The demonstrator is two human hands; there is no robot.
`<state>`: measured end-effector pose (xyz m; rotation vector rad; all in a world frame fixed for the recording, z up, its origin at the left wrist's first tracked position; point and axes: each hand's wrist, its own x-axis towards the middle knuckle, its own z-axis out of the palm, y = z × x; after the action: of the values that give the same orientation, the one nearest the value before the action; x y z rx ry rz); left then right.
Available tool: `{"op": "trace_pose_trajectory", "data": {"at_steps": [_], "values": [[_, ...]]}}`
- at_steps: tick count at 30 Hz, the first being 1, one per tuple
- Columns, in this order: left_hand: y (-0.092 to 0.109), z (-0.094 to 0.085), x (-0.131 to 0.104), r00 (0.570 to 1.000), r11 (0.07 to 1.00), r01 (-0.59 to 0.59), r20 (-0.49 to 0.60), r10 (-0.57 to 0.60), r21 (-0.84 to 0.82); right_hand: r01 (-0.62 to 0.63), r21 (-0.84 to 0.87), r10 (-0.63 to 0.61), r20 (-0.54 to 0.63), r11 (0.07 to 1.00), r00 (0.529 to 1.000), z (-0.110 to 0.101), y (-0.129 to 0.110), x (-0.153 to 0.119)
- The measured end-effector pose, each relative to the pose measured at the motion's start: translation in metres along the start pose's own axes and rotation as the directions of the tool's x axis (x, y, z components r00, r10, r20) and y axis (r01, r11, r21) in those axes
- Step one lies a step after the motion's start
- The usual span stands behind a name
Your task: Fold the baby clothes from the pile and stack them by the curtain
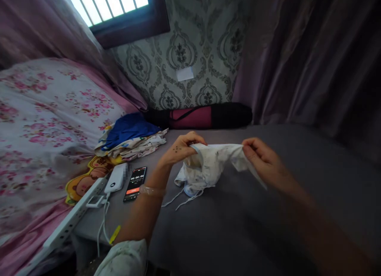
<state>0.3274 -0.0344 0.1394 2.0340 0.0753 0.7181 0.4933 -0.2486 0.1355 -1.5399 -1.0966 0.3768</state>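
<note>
A small white garment [208, 167] with a faint print, light blue edging and thin ties is stretched between my two hands above the grey sheet. My left hand [183, 148] is closed on its blue-edged opening. At the other end, my right hand [260, 155] pinches the cloth between thumb and fingers. The garment's lower part hangs toward the sheet, its ties trailing to the left.
On the left lie a phone [135, 184] showing a timer, a white power bank [116, 177], a power strip [74, 214] with cables, and folded clothes [131, 131]. A black and pink roll [193, 116] lies along the wall.
</note>
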Motion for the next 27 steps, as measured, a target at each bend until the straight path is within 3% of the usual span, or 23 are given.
{"op": "trace_pose_trajectory", "data": {"at_steps": [4,6,11,17,20,22,27], "values": [[-0.010,0.027,-0.007,0.989,0.983,0.052,-0.129,-0.075,-0.178,-0.023,-0.088,0.012,-0.118,0.996,0.993,-0.015,0.006,-0.012],[-0.010,0.039,-0.009,0.977,0.961,0.127,-0.137,-0.164,-0.244,-0.057,-0.137,0.042,-0.108,0.989,0.993,-0.021,0.015,-0.021],[-0.003,0.061,-0.011,0.951,0.890,0.271,-0.042,-0.307,-0.367,-0.112,-0.218,0.153,0.181,0.969,0.972,-0.032,0.034,-0.036],[0.007,0.080,-0.004,0.935,0.877,0.352,0.070,-0.349,-0.328,0.013,-0.089,0.000,0.142,0.996,0.990,-0.004,0.029,-0.029],[0.004,0.081,-0.001,0.939,0.907,0.345,0.078,-0.336,-0.241,0.080,-0.114,-0.068,0.102,0.990,0.992,0.014,0.027,-0.020],[-0.002,0.074,-0.003,0.945,0.929,0.327,0.059,-0.321,-0.174,0.089,-0.193,-0.088,0.015,0.977,0.996,0.018,0.027,-0.015],[-0.035,0.043,-0.024,0.926,0.930,0.367,0.107,-0.362,-0.035,0.025,-0.331,-0.062,-0.103,0.943,0.993,0.003,0.031,-0.013]]}}
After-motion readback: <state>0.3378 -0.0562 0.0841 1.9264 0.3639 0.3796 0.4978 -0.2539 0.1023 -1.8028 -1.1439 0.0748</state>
